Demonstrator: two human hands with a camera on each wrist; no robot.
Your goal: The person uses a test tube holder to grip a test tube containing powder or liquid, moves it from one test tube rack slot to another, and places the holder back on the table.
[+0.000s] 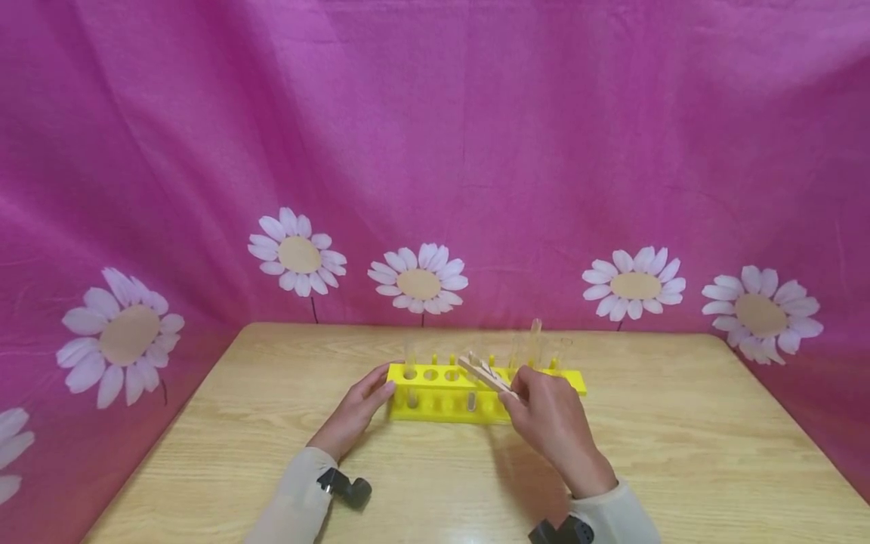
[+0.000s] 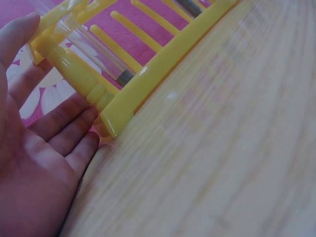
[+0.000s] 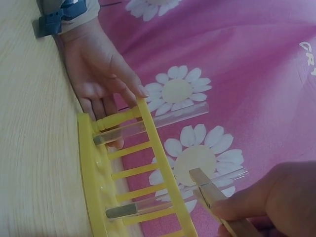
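1. Wooden clamp (image 1: 484,376) is pointing to ten o'clock over the yellow rack (image 1: 438,385), fingers of the right hand (image 1: 553,415) pinching it.
2. Left hand (image 1: 355,406) fingers, loosely parted, are gripping the rack's nine-o'clock end.
3. Squaring clamp to test tube (image 3: 148,202) should be helping.

The wood-grained table (image 1: 251,400) (faintly glossy, it seems) carries a yellow rack (image 1: 445,387) standing upright.

The rack (image 1: 442,413) is glossy plastic, the test tubes (image 3: 180,115) smooth and clear (glass or plastic, hard to tell), the clamp (image 3: 210,191) matt wood, the worktop (image 1: 421,483) smooth wood-grain, the backdrop (image 1: 462,136) creased cloth.
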